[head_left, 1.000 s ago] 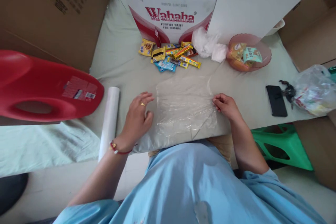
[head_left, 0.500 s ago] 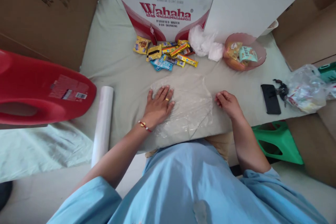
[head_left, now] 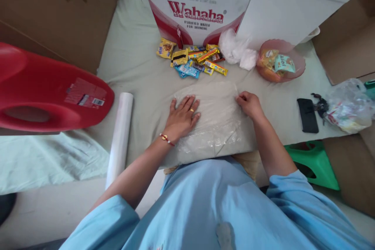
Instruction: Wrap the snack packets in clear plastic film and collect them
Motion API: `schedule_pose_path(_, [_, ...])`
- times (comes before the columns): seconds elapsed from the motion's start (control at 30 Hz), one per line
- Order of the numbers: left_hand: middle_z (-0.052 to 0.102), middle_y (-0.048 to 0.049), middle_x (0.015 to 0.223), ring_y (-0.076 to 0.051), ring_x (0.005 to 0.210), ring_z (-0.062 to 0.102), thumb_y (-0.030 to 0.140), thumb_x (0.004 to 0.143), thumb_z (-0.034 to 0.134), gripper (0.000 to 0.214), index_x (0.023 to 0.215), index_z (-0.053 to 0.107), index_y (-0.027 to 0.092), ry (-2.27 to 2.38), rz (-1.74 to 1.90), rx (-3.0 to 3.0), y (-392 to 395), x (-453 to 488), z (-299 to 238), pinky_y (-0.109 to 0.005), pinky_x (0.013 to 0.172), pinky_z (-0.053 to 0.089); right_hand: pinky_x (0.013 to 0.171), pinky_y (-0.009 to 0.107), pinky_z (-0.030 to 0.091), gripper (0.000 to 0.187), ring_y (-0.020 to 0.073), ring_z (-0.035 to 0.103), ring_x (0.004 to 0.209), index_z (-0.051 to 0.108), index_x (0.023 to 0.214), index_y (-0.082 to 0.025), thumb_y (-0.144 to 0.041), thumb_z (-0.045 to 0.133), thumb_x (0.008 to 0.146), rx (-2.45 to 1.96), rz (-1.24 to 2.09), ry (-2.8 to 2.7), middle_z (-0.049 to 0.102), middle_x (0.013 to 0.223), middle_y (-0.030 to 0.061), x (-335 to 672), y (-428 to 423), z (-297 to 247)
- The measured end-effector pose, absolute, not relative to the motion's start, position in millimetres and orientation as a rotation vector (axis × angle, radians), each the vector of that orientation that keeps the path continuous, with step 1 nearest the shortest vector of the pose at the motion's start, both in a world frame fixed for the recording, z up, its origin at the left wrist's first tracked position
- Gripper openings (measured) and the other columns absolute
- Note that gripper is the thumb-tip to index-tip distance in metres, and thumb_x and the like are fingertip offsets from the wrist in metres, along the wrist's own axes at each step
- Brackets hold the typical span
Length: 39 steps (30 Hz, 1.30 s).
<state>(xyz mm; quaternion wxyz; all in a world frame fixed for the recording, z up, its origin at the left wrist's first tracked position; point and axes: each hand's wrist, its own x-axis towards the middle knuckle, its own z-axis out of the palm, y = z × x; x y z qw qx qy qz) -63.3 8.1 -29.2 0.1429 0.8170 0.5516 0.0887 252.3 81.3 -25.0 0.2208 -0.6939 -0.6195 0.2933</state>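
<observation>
And the left hand, in the air off the sheet's left edge a second ago, is down flat on it now, while the right hand, clear of the right edge half a second back, has come in to the upper right of the film! Here's that clear plastic film, spread in the middle of the frame on the pale cloth, wrinkled along its lower part. Left fingers are spread, palm down, gripping nothing; that looks like an anchor against slipping. Right thumb and fingertips are together, pinched on the upper right edge, seemingly because so thin a layer needs a fingertip hold.

Just above, wrapped snacks lie heaped before the Wahaha box, apart from the film, which leaves it room to lie flat. A white bundle sits beside them, then a pink bowl holding packets. Left of frame: a white roll beside the red jug. Far right: a black phone by a stuffed plastic bag.
</observation>
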Motion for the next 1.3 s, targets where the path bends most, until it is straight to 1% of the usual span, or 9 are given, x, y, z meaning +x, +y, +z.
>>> schedule_pose_path(0.2, [0.033,-0.0098,0.176,-0.03,0.163,0.029,0.046,0.109,0.034,0.06,0.166,0.04,0.027,1.58,0.286,2.341,8.7,-64.3,-30.7,-0.067,0.132,0.005,0.061,0.029,0.034,0.026,0.0157,0.047,0.061,0.063,0.075,-0.021,-0.044,0.06,0.087,-1.899,0.879,-1.692,0.059,0.066,0.0018,264.5,86.1,-27.0])
schedule_pose_path(0.43, [0.034,-0.0101,0.175,-0.029,0.163,0.03,0.045,0.11,0.034,0.059,0.164,0.042,0.025,1.581,0.283,2.348,7.8,-63.5,-28.3,-0.066,0.132,0.006,0.069,0.031,0.038,0.038,0.0194,0.054,0.072,0.061,0.078,-0.022,-0.054,0.051,0.097,-1.939,0.587,-1.628,0.064,0.076,0.0059,246.1,94.3,-28.3])
schedule_pose_path(0.57, [0.034,-0.0105,0.175,-0.03,0.163,0.029,0.045,0.11,0.034,0.059,0.165,0.042,0.025,1.587,0.285,2.342,7.7,-63.7,-28.3,-0.067,0.132,0.006,0.066,0.03,0.036,0.029,0.0162,0.051,0.066,0.064,0.08,-0.021,-0.049,0.072,0.083,-1.977,0.743,-1.597,0.062,0.073,0.0025,233.5,99.5,-29.3])
schedule_pose_path(0.73, [0.035,-0.0101,0.175,-0.03,0.163,0.03,0.045,0.11,0.032,0.059,0.165,0.042,0.024,1.585,0.298,2.349,7.6,-64.4,-30.2,-0.065,0.132,0.006,0.06,0.028,0.035,0.025,0.0135,0.045,0.06,0.063,0.082,-0.021,-0.045,0.068,0.083,-1.793,0.948,-1.41,0.054,0.066,-0.0015,243.3,104.4,-32.8])
schedule_pose_path(0.83, [0.033,-0.01,0.175,-0.029,0.163,0.03,0.046,0.11,0.031,0.061,0.167,0.037,0.024,1.602,0.291,2.353,7.6,-63.6,-30.4,-0.065,0.133,0.005,0.062,0.029,0.042,0.026,0.0153,0.049,0.062,0.064,0.082,-0.02,-0.045,0.062,0.088,-1.843,0.801,-1.449,0.058,0.067,0.0005,252.2,94.3,-28.6])
schedule_pose_path(0.9, [0.032,-0.0104,0.176,-0.028,0.163,0.03,0.046,0.11,0.031,0.063,0.169,0.033,0.023,1.616,0.283,2.351,7.5,-62.9,-30.0,-0.064,0.133,0.005,0.072,0.034,0.051,0.028,0.0195,0.06,0.073,0.068,0.089,-0.019,-0.044,0.056,0.094,-1.829,0.535,-1.593,0.068,0.08,0.0059,249.7,74.4,-22.2])
schedule_pose_path(1.0, [0.032,-0.011,0.176,-0.028,0.164,0.029,0.046,0.11,0.029,0.066,0.17,0.029,0.021,1.629,0.265,2.35,7.3,-62.1,-29.8,-0.062,0.134,0.004,0.097,0.045,0.056,0.038,0.0279,0.067,0.113,0.071,0.122,-0.02,-0.042,0.047,0.104,-1.646,0.288,-1.944,0.073,0.122,0.0152,232.3,24.7,-14.1])
schedule_pose_path(1.13, [0.032,-0.0114,0.176,-0.028,0.164,0.028,0.046,0.11,0.028,0.065,0.17,0.029,0.02,1.644,0.252,2.346,7.8,-62.2,-31.8,-0.064,0.134,0.003,0.13,0.054,0.031,0.06,0.0291,0.04,0.156,0.042,0.165,-0.022,-0.044,0.045,0.109,-1.412,0.275,-2.51,0.049,0.166,0.0122,220.7,-44.2,-22.2])
schedule_pose_path(1.3, [0.03,-0.0108,0.177,-0.029,0.165,0.025,0.046,0.111,0.027,0.062,0.169,0.032,0.024,1.65,0.284,2.36,9.1,-63.4,-34.2,-0.068,0.132,-0.003,0.131,0.062,0.018,0.068,0.0311,0.033,0.161,0.017,0.174,-0.025,-0.042,0.038,0.112,-1.762,0.106,-2.443,0.037,0.173,0.0123,267.7,-78.2,-43.5])
